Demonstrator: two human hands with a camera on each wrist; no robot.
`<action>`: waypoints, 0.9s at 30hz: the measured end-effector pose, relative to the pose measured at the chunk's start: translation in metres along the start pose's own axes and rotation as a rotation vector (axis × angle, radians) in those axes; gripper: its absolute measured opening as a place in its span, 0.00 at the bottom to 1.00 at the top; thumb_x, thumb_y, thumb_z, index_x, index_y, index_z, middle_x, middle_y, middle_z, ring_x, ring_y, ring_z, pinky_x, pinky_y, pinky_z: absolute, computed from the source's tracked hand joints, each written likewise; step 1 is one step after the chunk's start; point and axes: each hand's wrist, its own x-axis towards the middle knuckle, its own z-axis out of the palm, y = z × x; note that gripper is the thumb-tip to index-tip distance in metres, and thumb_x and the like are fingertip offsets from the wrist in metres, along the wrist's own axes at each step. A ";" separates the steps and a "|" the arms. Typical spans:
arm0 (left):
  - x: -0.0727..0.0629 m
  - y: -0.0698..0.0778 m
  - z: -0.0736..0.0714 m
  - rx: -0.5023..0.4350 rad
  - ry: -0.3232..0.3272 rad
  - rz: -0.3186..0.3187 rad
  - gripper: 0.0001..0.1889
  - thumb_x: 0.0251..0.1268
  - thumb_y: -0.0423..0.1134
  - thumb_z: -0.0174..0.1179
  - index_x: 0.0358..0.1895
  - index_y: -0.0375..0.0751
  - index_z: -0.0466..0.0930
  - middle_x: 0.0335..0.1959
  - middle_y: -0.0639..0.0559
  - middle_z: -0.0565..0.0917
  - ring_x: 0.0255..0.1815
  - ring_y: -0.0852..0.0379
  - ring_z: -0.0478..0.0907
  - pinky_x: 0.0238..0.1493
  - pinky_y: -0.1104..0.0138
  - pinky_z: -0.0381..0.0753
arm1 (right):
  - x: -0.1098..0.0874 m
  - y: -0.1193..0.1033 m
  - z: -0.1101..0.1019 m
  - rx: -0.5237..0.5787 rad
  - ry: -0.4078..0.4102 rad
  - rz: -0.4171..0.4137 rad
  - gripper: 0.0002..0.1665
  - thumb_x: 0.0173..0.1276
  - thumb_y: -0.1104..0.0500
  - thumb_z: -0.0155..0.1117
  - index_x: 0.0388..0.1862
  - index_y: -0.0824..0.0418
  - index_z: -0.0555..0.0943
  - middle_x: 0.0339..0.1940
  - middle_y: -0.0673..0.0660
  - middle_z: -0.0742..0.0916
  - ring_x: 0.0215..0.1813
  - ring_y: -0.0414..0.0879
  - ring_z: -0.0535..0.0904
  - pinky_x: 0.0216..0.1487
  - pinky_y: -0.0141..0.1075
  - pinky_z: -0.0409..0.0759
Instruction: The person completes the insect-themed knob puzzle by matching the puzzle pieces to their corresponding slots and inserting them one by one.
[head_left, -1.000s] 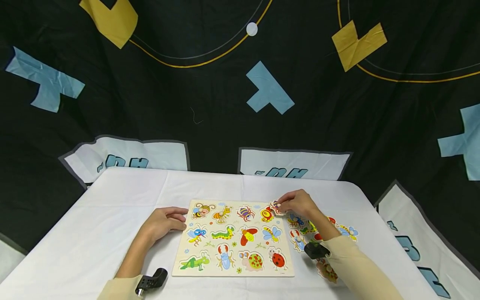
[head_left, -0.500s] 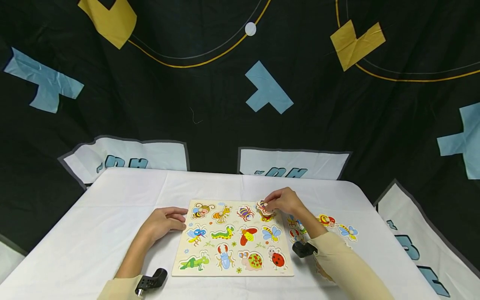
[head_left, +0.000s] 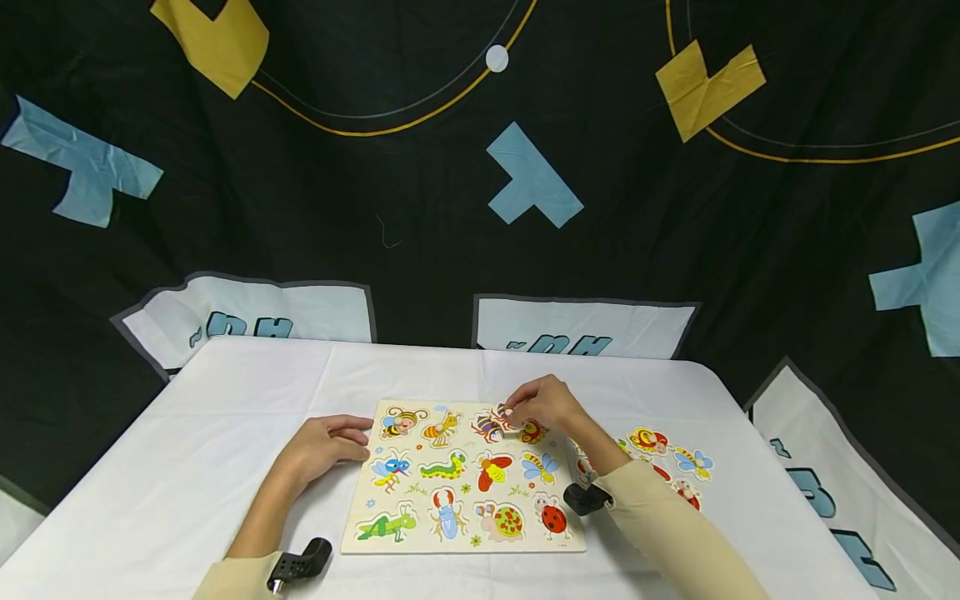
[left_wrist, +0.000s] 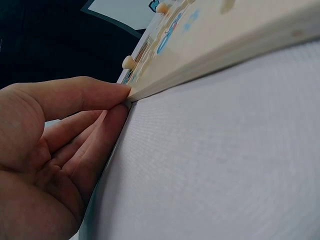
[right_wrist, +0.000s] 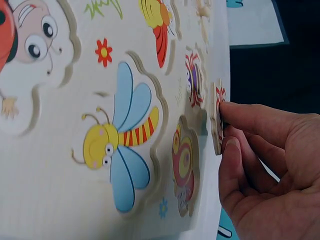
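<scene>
A wooden insect puzzle board [head_left: 360, 500] lies flat on the white table. My right hand [head_left: 547, 404] pinches a spider puzzle piece [right_wrist: 217, 117] between thumb and fingers, held edge-on in the right wrist view. The piece hangs close over the board's top row, overlapping the printed spider recess [right_wrist: 194, 80]; the ladybird-like red and yellow recess [head_left: 533, 431] is just to its right. My left hand [head_left: 322, 450] is at the board's left edge, its thumb and finger pinching that edge in the left wrist view. Wooden knobs [left_wrist: 129, 62] stand up from pieces near that edge.
Several loose insect pieces lie right of the board, partly hidden under the right forearm, among them a blue-winged dragonfly piece [head_left: 693, 462] and a red and yellow one [head_left: 647, 440]. A black curtain [head_left: 420, 208] hangs behind the table [head_left: 247, 383].
My right hand has moved left with the spider piece, from the board's upper right corner to over the spider recess. More loose pieces at the right show now. The left hand stays put.
</scene>
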 end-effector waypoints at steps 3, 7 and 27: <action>0.000 0.000 0.000 0.002 0.000 0.002 0.30 0.47 0.32 0.75 0.59 0.34 0.82 0.37 0.50 0.87 0.38 0.60 0.80 0.39 0.70 0.78 | 0.001 -0.002 0.004 0.002 -0.004 0.004 0.07 0.53 0.59 0.79 0.32 0.56 0.91 0.33 0.51 0.90 0.35 0.44 0.79 0.36 0.34 0.77; 0.000 0.001 0.000 0.005 0.001 -0.008 0.30 0.47 0.32 0.74 0.59 0.35 0.82 0.37 0.50 0.87 0.38 0.59 0.80 0.39 0.70 0.78 | 0.002 -0.003 0.007 0.003 -0.008 0.015 0.06 0.53 0.58 0.79 0.32 0.55 0.91 0.33 0.50 0.90 0.35 0.45 0.79 0.37 0.35 0.76; 0.000 0.000 0.000 -0.002 0.003 -0.008 0.29 0.47 0.32 0.74 0.59 0.34 0.82 0.37 0.50 0.87 0.37 0.59 0.80 0.39 0.69 0.78 | 0.005 -0.009 0.020 -0.014 -0.046 0.015 0.05 0.52 0.61 0.79 0.29 0.55 0.91 0.30 0.49 0.90 0.33 0.43 0.79 0.35 0.33 0.75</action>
